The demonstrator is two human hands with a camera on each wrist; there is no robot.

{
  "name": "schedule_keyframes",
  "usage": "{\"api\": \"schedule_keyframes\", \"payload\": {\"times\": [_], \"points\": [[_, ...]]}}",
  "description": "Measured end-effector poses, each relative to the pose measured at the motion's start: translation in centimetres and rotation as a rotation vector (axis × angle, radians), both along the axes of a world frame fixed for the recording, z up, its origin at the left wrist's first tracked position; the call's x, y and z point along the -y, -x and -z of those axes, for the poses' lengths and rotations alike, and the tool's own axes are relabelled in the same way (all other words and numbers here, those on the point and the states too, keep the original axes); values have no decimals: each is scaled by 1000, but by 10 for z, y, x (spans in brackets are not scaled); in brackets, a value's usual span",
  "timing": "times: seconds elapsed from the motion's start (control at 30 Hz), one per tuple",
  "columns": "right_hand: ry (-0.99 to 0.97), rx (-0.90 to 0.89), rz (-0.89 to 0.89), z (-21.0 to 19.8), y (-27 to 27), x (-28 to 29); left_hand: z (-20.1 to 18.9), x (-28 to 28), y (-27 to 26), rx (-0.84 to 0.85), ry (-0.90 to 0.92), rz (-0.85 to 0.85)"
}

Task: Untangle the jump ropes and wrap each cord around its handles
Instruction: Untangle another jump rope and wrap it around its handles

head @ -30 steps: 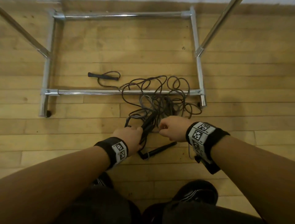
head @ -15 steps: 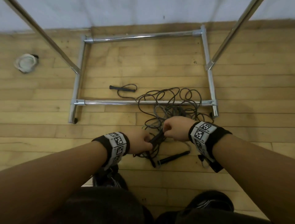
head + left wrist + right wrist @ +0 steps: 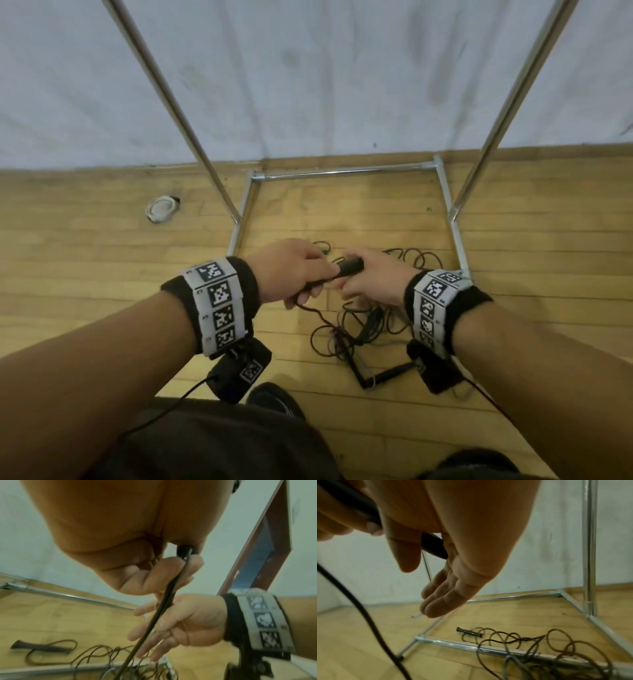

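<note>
Your left hand [image 3: 291, 270] grips black handle [image 3: 349, 266], held above floor [image 3: 102, 274]; your right hand [image 3: 373, 279] pinches its far end, other fingers loose. Cord [image 3: 310, 310] hangs to tangle [image 3: 346, 337] below both hands.

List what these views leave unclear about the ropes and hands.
- Rope count: head view, right hand covers part of the tangle; wrist views blur it and crop it at the bottom.
- Right hand's grip on the held handle: thumb and palm hide the contact, all views.
- Far handle: head view, apparently behind the left hand.
- Round floor object: head view, too small.
</note>
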State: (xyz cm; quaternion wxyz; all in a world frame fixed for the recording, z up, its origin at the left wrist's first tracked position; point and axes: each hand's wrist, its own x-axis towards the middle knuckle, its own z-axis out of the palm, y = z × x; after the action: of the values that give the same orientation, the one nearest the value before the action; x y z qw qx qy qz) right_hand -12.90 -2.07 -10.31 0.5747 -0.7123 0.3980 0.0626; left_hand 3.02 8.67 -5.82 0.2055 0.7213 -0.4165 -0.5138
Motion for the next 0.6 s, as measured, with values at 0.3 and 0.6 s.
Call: {"api": "schedule_keyframes", "payload": {"times": [0.3,0.6], "points": [[-183,311,389,-79,11,-16,-67,-18,17,-262,209,-142],[-318,390,386,-115,49,-27,-74,1,48,-418,421,-56]]}}
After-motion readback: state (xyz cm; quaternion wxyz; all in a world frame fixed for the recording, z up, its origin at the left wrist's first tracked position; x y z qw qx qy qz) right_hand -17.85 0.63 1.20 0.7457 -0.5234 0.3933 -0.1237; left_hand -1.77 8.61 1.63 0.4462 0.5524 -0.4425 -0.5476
